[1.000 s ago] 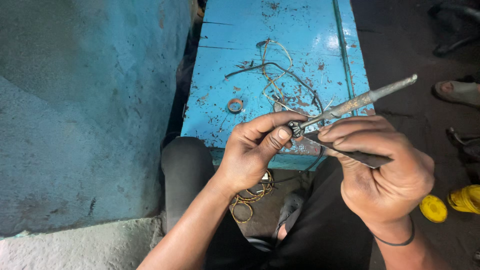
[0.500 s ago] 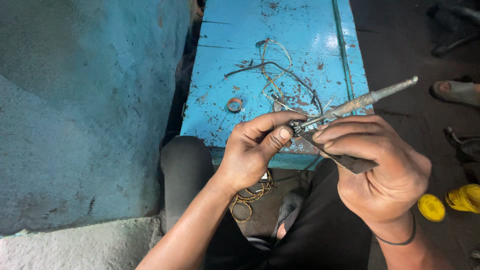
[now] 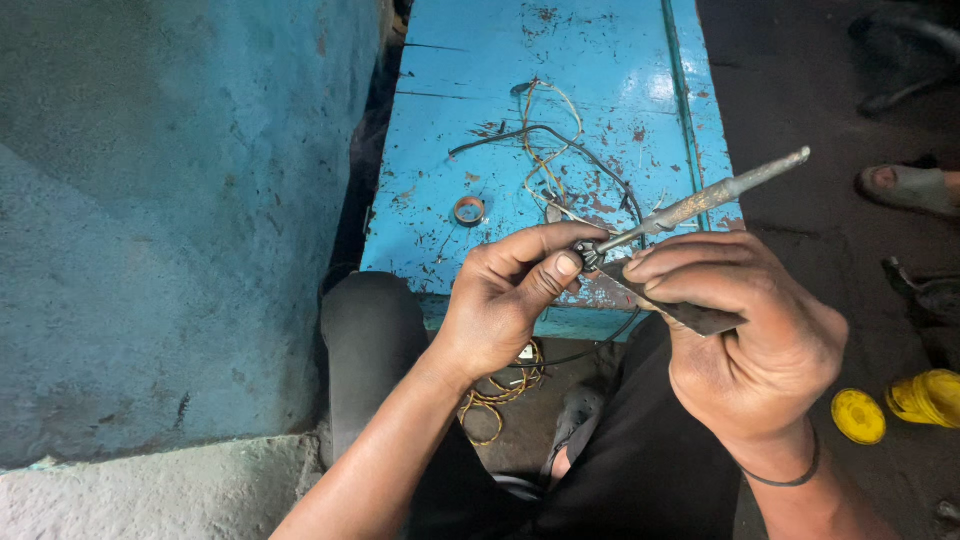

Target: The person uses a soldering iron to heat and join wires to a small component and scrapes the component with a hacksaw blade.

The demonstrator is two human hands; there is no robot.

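My left hand (image 3: pixel 505 300) pinching a small metal part (image 3: pixel 588 253) at the pliers' tip, my right hand (image 3: pixel 745 325) clamped round the pliers (image 3: pixel 690 210), both held over the blue bench (image 3: pixel 480 120), wires (image 3: pixel 550 150) and a ring (image 3: pixel 469 210) lying on it

Dim, sharp view; soft glare on the blue table (image 3: pixel 640 60), right side shadowed.

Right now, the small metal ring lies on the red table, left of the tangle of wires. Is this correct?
Not quite: the table is blue with chipped paint, not red. The head view shows it. The small metal ring does lie on it, left of the tangle of wires.
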